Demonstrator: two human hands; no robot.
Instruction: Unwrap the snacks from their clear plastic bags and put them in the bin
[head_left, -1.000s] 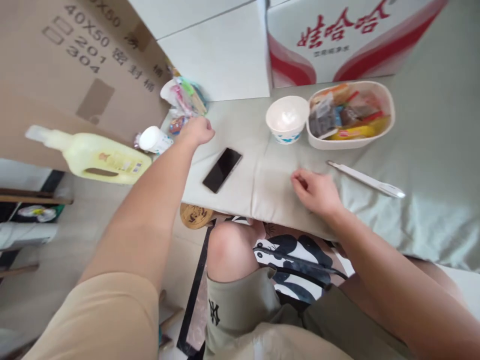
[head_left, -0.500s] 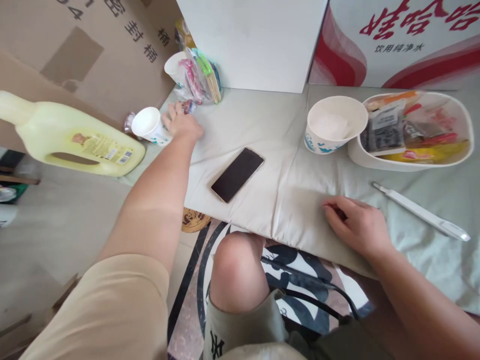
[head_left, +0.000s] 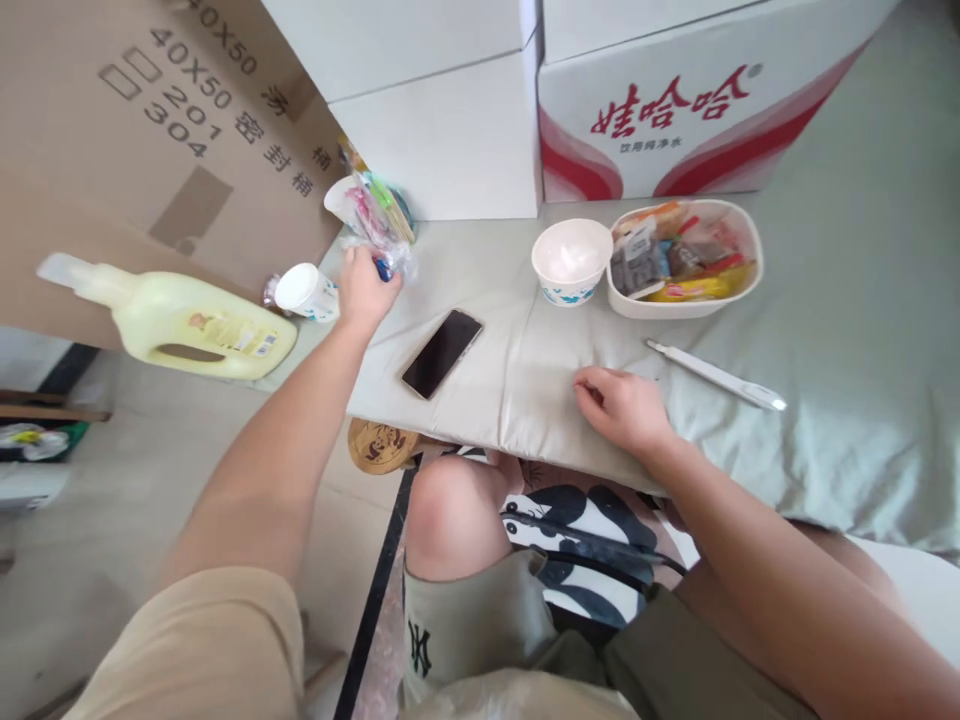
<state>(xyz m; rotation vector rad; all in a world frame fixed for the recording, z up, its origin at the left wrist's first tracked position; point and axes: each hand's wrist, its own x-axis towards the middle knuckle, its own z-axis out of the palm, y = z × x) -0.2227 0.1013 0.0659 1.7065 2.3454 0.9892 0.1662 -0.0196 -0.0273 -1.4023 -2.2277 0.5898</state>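
Observation:
At the far left of the cloth, my left hand [head_left: 365, 288] is closed on a small blue packet [head_left: 384, 269] in shiny clear wrapping. Its fingers cover most of this packet. Just beyond lies a plastic bag with pink and green contents [head_left: 373, 215], beside a tipped paper cup [head_left: 341, 198]. Another white paper cup [head_left: 302, 290] leans over close to the left of the hand. My right hand [head_left: 626, 408] rests on the cloth with its fingers loosely curled, and nothing shows in it. To its right is a slim white stick-like tool [head_left: 716, 374].
A dark phone [head_left: 442, 353] lies between my hands. Behind stand a paper bowl [head_left: 571, 262] and a white tub [head_left: 682, 307] of snack packets. A yellow jug [head_left: 214, 320] lies at left. Cardboard [head_left: 247, 190] and white boxes [head_left: 450, 140] line the back.
My left hand has closed its fingers and now grips the small blue packet. The view has shifted and taken in more at the right. My right hand rests as before.

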